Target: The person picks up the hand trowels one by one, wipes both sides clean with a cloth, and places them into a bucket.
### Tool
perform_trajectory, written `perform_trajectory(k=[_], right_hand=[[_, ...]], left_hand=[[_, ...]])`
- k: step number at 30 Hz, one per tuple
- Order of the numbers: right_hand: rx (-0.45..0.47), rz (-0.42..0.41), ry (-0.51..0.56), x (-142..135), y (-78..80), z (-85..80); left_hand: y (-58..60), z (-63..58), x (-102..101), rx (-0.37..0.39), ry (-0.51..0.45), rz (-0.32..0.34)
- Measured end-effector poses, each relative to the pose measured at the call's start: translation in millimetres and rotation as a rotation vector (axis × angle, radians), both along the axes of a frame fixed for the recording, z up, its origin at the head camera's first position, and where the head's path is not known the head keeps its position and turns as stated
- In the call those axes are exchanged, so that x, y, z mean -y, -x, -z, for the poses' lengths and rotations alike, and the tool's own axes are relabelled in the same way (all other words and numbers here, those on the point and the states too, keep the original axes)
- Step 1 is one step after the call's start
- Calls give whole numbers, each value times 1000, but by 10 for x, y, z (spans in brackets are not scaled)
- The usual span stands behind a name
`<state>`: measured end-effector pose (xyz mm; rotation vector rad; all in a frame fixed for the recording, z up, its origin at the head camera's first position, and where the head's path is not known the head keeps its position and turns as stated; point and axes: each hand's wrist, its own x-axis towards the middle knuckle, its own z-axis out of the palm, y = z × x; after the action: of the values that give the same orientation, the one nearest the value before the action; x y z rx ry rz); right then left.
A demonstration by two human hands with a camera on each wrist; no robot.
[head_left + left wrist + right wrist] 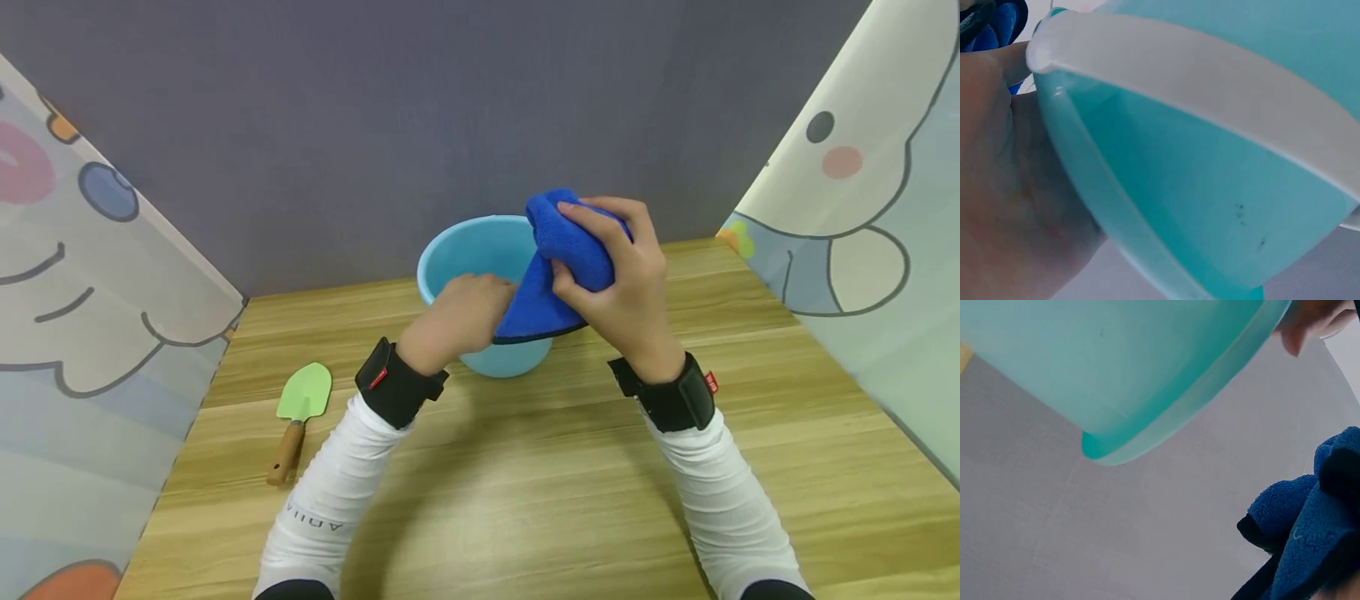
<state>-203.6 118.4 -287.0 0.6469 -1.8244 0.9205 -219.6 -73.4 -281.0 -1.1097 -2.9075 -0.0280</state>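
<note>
A light blue bucket (510, 360) with a broad white handle (1179, 69) is at the back middle of the wooden table. My left hand (461, 321) grips it at the rim, fingers curled over and partly hidden. Up in front of the bucket's right side, my right hand (626, 275) holds a bunched blue towel (573, 246) with dark edging. One flap of the towel hangs down and overlaps the left hand's fingers in the head view. At the right of the right wrist view, folds of the towel (1310, 531) show below the bucket's rim.
A small trowel (303, 392) with a green blade and wooden handle lies on the table (525, 500), left of my left forearm. A dark grey panel (337, 142) stands behind the table. Panels with cartoon prints (862, 208) flank both sides.
</note>
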Motion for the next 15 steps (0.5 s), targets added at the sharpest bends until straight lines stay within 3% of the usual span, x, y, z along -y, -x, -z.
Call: perform_trajectory(k=[6, 15], right_hand=[[-2, -6, -9, 18, 4, 9], [-14, -23, -23, 61, -8, 12]], left_hand=[[-78, 12, 47, -51, -17, 5], [-306, -18, 206, -213, -27, -25]])
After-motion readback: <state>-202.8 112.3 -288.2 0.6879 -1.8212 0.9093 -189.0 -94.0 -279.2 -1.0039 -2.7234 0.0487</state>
